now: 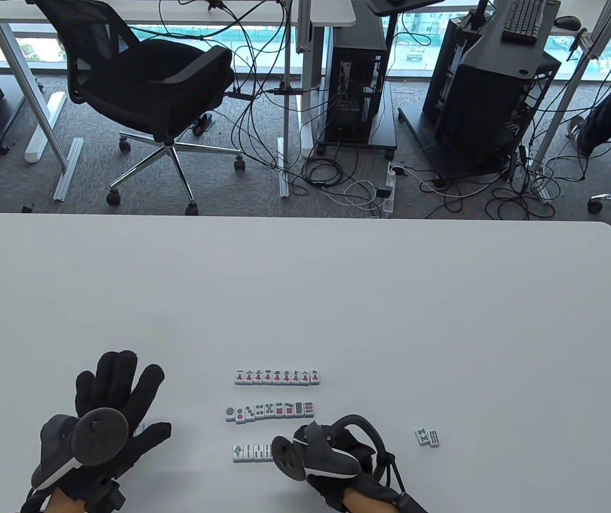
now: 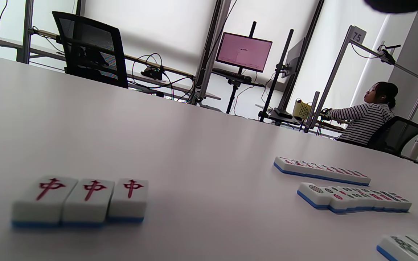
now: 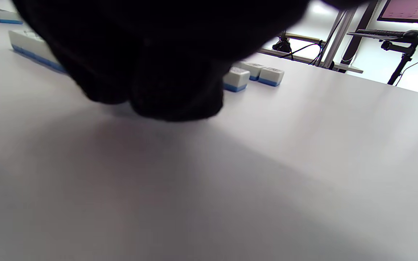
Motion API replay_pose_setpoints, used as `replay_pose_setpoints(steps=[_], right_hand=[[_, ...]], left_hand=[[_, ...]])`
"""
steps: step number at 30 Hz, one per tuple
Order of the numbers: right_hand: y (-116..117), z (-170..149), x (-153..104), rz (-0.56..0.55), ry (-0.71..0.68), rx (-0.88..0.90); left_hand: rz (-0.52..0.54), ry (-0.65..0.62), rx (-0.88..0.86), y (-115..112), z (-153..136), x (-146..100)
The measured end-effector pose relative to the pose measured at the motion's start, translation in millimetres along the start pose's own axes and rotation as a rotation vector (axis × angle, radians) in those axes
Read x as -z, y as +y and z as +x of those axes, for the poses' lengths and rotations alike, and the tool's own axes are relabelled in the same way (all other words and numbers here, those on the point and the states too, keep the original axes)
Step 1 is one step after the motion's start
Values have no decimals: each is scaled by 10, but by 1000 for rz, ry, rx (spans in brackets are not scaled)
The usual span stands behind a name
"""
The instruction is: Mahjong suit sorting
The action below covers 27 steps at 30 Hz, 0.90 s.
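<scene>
Your black-gloved left hand [image 1: 110, 411] lies flat, fingers spread. Your right hand [image 1: 332, 454] curls over the bamboo row of white blue-backed mahjong tiles [image 1: 253, 452]; its grip's hidden, can't tell.

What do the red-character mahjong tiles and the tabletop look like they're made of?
The three red-character mahjong tiles look like hard moulded plastic: smooth white faces, rounded edges, a blue base layer, engraved red marks. The white tabletop seems a matte laminate, with soft, diffuse reflections; what lies beneath the surface can't be told.
</scene>
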State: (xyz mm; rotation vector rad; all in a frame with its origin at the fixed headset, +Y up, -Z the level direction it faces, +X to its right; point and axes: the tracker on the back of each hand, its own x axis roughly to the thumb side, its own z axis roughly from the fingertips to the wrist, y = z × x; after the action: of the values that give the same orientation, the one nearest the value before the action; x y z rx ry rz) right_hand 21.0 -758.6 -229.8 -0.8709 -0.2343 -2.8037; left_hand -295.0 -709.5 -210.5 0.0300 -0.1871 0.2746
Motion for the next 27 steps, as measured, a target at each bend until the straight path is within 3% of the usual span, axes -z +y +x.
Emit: replay_pose_setpoints(steps=[10,17,22,27], right_hand=[[-48,-48,-49,-42,10,-6],[-256,-571,-278,-94,189,64],[-214,-1115,-507,-5,367,47],[81,-1453,-692,162,464,-139]], left_hand=[[-5,-3,5,-5,6,-7],[-5,-4,5,-8,7,-7],[-8,-3,10,-6,11,-9],[-14,1,11,-12,12,-6]])
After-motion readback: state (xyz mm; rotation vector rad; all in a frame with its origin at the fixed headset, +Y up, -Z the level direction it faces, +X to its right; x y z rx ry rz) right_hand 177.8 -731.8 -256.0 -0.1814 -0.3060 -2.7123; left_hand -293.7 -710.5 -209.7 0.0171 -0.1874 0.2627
